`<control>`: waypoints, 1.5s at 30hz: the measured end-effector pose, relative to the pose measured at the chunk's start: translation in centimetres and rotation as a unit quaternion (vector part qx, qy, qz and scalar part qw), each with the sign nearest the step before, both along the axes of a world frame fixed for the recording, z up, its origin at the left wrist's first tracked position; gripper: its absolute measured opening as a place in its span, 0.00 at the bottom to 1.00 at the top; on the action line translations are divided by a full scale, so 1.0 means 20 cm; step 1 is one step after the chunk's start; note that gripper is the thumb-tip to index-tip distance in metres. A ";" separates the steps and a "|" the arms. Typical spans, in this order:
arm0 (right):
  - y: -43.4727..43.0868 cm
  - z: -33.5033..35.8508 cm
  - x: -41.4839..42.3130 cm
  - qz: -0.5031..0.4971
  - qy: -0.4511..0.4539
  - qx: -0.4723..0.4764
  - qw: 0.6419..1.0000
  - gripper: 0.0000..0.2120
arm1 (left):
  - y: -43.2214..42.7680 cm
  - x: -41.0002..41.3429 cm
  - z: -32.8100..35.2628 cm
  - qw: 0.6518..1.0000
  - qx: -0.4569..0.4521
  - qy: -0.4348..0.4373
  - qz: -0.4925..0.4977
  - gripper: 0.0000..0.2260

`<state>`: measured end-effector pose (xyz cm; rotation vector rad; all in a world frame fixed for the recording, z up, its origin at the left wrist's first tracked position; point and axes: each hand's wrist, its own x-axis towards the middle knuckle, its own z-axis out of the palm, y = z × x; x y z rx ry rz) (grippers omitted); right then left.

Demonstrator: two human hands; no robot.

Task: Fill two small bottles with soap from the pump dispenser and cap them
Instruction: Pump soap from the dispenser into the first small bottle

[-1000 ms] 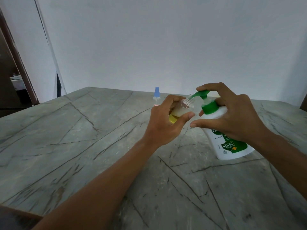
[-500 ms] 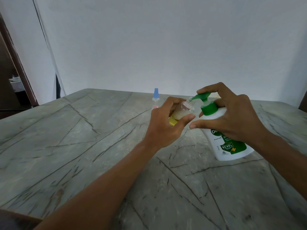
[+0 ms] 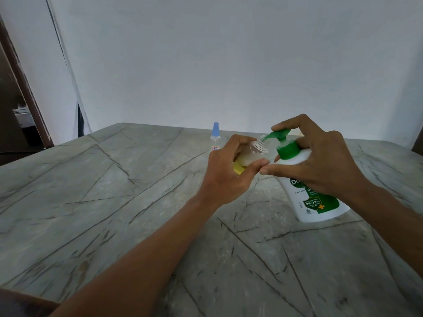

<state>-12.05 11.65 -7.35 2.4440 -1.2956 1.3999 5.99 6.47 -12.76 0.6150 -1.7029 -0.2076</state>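
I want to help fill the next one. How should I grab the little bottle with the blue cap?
Hold the blue-capped bottle round its clear body, below the cap, coming from the left: it stands upright, and the left hand and pump dispenser crowd its right.

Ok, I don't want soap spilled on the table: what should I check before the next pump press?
1. Bottle mouth meets spout: ok.
2. Left hand grips bottle: ok.
3. Right hand holds dispenser, finger on pump head: ok.
4. Dispenser base on table: ok.
5. Fill level: cannot tell, hand hides it.
6. Second bottle capped, standing apart: ok.
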 end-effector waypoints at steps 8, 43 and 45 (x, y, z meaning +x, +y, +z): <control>0.00 0.00 0.00 -0.006 0.019 0.000 1.000 0.37 | 0.00 0.00 0.01 1.000 0.010 0.019 -0.008 0.19; 0.00 0.00 0.00 -0.001 0.014 -0.014 1.000 0.36 | 0.00 0.00 0.02 1.000 0.016 0.015 -0.016 0.19; 0.01 -0.01 0.00 -0.003 0.002 -0.027 1.000 0.34 | 0.00 0.00 0.01 1.000 0.009 0.011 -0.018 0.19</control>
